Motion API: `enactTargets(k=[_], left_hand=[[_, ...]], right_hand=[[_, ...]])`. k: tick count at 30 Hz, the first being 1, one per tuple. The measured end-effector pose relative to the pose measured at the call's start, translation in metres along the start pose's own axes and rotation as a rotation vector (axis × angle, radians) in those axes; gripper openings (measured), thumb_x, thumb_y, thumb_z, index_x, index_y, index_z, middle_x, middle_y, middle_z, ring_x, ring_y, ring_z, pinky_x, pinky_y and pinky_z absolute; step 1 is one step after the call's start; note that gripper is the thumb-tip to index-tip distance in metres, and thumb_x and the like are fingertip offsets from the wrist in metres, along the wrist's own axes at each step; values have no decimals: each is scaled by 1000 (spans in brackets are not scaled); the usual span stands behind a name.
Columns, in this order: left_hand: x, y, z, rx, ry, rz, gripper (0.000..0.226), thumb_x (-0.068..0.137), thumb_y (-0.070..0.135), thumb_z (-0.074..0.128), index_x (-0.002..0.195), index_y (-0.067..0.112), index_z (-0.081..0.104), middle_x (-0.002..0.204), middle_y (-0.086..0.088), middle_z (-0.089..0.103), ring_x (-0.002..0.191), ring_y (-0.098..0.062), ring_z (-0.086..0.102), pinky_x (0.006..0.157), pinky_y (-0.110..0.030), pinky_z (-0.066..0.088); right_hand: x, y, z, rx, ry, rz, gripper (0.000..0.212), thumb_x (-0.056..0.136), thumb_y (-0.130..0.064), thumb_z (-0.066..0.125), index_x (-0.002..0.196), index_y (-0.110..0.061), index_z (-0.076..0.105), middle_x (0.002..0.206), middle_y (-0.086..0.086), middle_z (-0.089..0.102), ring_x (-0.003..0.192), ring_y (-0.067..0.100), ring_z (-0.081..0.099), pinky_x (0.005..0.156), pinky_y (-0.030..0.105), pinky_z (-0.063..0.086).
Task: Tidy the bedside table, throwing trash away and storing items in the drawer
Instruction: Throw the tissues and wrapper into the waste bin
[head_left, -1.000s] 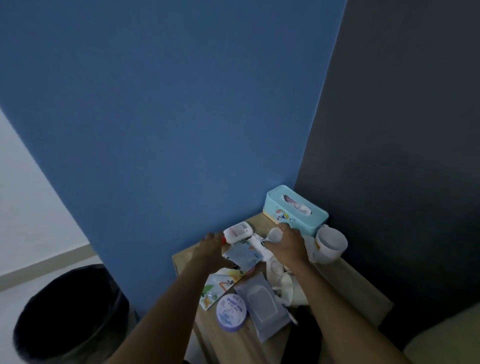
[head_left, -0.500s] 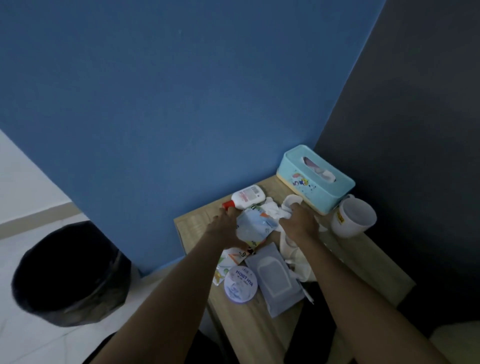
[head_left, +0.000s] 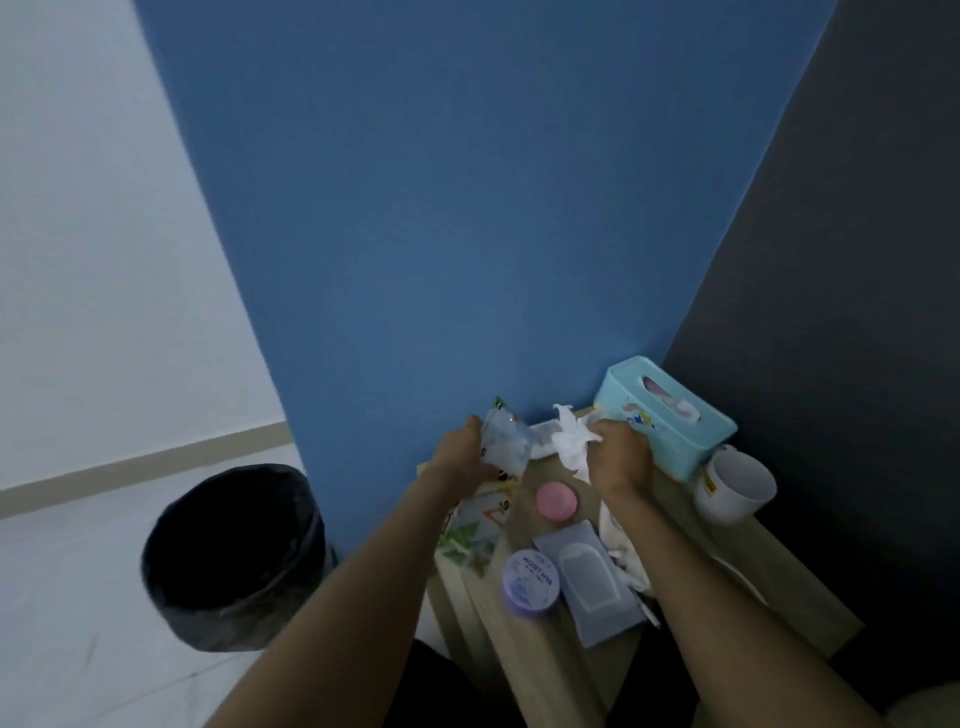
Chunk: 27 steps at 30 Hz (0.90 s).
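Note:
My left hand (head_left: 460, 457) grips a crinkled clear-blue plastic wrapper (head_left: 506, 441), lifted above the back left of the wooden bedside table (head_left: 524, 644). My right hand (head_left: 621, 457) is closed on a crumpled white tissue (head_left: 571, 441), held up in front of the teal tissue box (head_left: 670, 415). On the table lie a pink round lid (head_left: 556, 500), a purple round jar (head_left: 531, 582), a grey wet-wipes pack (head_left: 592, 582), a printed sachet (head_left: 478, 525) and more crumpled white tissue (head_left: 621, 545). A white bottle (head_left: 543, 441) lies at the back, mostly hidden.
A black bin (head_left: 234, 556) lined with a bag stands on the white floor left of the table. A white mug (head_left: 735, 486) sits at the table's right, beside the tissue box. Blue wall behind, dark wall on the right.
Both hands have lifted off the table, the left with the wrapper and the right with the tissue. A pink lid is now uncovered. The view has turned left, toward the bin.

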<state>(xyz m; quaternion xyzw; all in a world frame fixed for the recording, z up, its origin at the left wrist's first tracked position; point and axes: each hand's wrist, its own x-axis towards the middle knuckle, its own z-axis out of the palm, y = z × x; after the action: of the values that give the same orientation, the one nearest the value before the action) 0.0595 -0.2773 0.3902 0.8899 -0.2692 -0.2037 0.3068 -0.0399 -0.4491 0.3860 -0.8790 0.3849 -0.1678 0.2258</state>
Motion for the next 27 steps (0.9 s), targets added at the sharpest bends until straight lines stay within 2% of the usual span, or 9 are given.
enactTargets(k=[3,7,10,12,15,17,19,21,27], left_hand=[[-28,-11,-23,-19,65,-46,58,80,21,73,123,0,41,124,-21,57,114,-36,55,87,-37,45],[-74,-48,-54,-16,101,-136,66,78,29,75,128,3,41,129,-17,54,118,-34,52,84,-33,42],[-116,-96,-82,7,125,-223,69,74,33,78,127,6,45,129,-14,56,117,-31,54,87,-35,45],[-140,-129,-100,7,127,-300,67,72,34,79,125,6,49,125,-13,58,114,-30,56,86,-34,47],[-168,-177,-129,-39,165,-410,65,72,33,79,125,7,51,123,-11,61,112,-28,58,91,-36,49],[-175,-204,-143,-76,231,-464,62,77,28,74,128,4,48,126,-13,58,115,-30,56,91,-35,46],[-176,-229,-152,-108,305,-519,57,83,22,67,129,0,41,127,-18,55,118,-34,54,87,-33,43],[-171,-252,-155,-148,340,-566,51,85,18,63,126,-1,39,125,-20,55,115,-36,55,86,-34,45],[-118,-328,-142,-171,414,-647,44,87,15,57,124,-1,38,118,-21,57,107,-38,58,75,-35,44]], right_hand=[[-28,-30,5,82,-43,-35,18,89,-10,54,95,-9,70,101,16,70,95,35,64,68,25,36],[-76,-69,26,120,-114,-112,19,91,-12,56,101,-6,71,104,17,70,97,35,64,71,25,41],[-115,-97,65,66,-273,-150,22,90,-13,55,104,-10,71,106,13,71,99,32,66,68,24,45],[-140,-116,89,65,-386,-162,24,90,-25,57,104,-12,71,105,11,72,96,29,67,62,22,47],[-174,-157,117,104,-503,-248,22,91,-25,57,90,-10,72,95,10,72,92,29,67,61,23,38],[-187,-184,133,113,-529,-295,20,89,-20,55,69,-18,58,83,11,66,84,31,64,61,25,35],[-196,-207,155,109,-533,-312,27,85,-12,52,63,-20,40,75,5,55,68,27,49,55,28,33],[-197,-226,178,124,-553,-347,35,85,-9,49,56,-21,32,73,-1,45,64,19,36,50,27,30],[-170,-266,266,110,-622,-454,41,83,-4,50,54,-20,27,60,1,39,63,20,42,51,29,27]])
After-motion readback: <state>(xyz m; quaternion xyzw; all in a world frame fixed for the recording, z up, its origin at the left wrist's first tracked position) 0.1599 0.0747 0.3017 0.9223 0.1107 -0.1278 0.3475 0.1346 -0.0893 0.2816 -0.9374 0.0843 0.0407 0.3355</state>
